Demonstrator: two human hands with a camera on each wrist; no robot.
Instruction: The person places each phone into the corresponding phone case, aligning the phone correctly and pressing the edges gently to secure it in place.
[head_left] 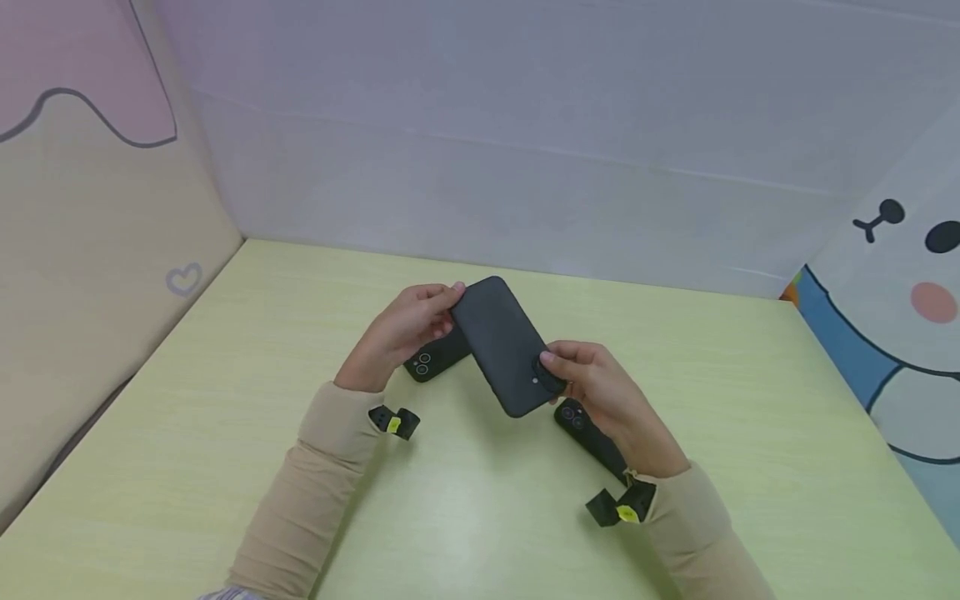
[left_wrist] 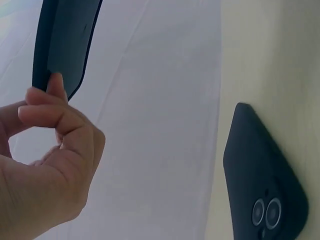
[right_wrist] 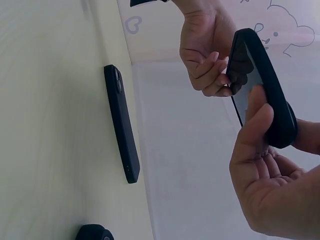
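Note:
A black smartphone (head_left: 495, 337) is held up over the table between both hands, tilted, its dark back and round camera area facing the head camera. My left hand (head_left: 405, 329) pinches its upper left corner. At the lower right, beside the camera area, my right hand (head_left: 603, 396) grips the edge between thumb and fingers. The right wrist view shows the glossy screen side of the held phone (right_wrist: 267, 75) reflecting fingers. Behind it, a second black phone (head_left: 441, 354) lies camera side up near my left hand. A third black phone (head_left: 596, 437) lies partly hidden under my right hand.
The pale yellow-green table (head_left: 450, 517) meets a whitish back wall (head_left: 525, 167). Printed panels stand along both sides, with a cartoon face on the right panel (head_left: 900, 275). Small black devices with yellow marks sit at both sleeve cuffs.

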